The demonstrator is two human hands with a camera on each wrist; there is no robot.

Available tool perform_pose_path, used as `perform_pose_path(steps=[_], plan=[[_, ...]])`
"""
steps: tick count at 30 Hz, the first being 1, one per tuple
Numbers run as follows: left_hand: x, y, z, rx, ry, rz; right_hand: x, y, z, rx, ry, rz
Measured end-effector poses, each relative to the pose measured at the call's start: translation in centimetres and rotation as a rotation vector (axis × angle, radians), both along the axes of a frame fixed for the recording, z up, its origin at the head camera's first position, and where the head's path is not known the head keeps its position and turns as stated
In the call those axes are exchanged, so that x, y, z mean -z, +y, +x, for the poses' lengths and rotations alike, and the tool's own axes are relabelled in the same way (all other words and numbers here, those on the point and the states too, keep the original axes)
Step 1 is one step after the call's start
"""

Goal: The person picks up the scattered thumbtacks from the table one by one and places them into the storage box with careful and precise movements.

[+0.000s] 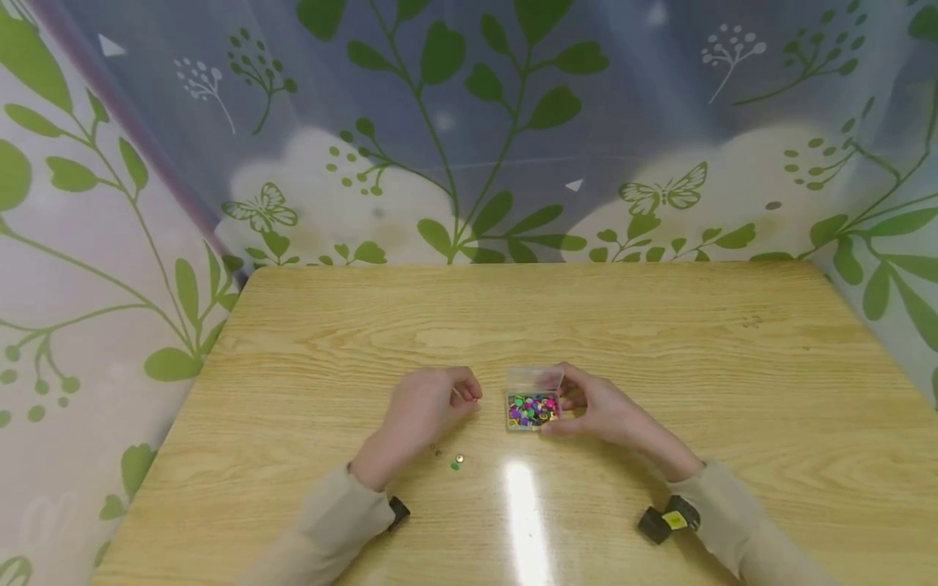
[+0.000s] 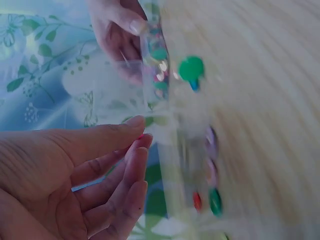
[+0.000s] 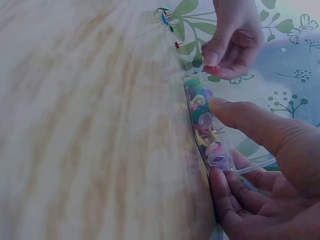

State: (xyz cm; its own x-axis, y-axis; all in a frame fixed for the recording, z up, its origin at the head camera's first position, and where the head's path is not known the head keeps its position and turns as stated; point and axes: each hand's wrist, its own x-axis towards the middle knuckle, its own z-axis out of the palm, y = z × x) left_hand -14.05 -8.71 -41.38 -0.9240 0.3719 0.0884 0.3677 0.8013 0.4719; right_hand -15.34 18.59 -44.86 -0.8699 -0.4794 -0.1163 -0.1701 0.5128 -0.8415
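A small clear plastic box (image 3: 227, 159) with its hinged lid (image 1: 533, 378) raised stands on the table, filled with many-coloured thumbtacks (image 1: 529, 409). My right hand (image 1: 597, 409) grips the box at its right side, thumb near the front wall and fingers behind. To the left of the box, my left hand (image 1: 432, 404) pinches a red thumbtack (image 3: 212, 69) between thumb and fingertips, just over the tabletop. Several loose thumbtacks lie on the wood below the left hand, among them a green one (image 1: 455, 466) and a gold-coloured one (image 1: 459, 458).
The wooden table (image 1: 352, 317) reaches back to a curtain (image 1: 645, 98) printed with green leaves, which also hangs at both sides. Black bands with small devices (image 1: 655, 525) sit at the wrists. A bright light reflection crosses the table front.
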Motion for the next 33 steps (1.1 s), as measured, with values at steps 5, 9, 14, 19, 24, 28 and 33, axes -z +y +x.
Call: perform_pose_path(steps=[5,9,14,19,24,28,33], plan=[[-0.5,2.0,-0.1,0.081,-0.004,0.004,0.1,0.0,0.0,-0.004,-0.003,-0.011],[-0.5,3.7,-0.2,0.137,-0.009,0.02,0.2,0.0,0.0,-0.015,-0.006,-0.031],[-0.6,5.2,-0.2,0.151,0.035,0.03,0.2,0.1,0.0,-0.012,-0.022,-0.038],[-0.5,5.5,-0.1,0.136,0.049,0.059,0.1,0.2,0.0,-0.002,-0.032,-0.03],[-0.1,5.4,0.1,0.152,0.061,0.062,0.1,0.2,-0.1,-0.005,-0.009,-0.031],[0.3,5.4,0.2,0.158,0.029,0.061,0.1,0.2,0.0,-0.011,-0.018,-0.044],[-0.2,4.4,0.3,0.101,-0.01,0.07,0.0,0.1,0.0,-0.014,-0.023,-0.047]])
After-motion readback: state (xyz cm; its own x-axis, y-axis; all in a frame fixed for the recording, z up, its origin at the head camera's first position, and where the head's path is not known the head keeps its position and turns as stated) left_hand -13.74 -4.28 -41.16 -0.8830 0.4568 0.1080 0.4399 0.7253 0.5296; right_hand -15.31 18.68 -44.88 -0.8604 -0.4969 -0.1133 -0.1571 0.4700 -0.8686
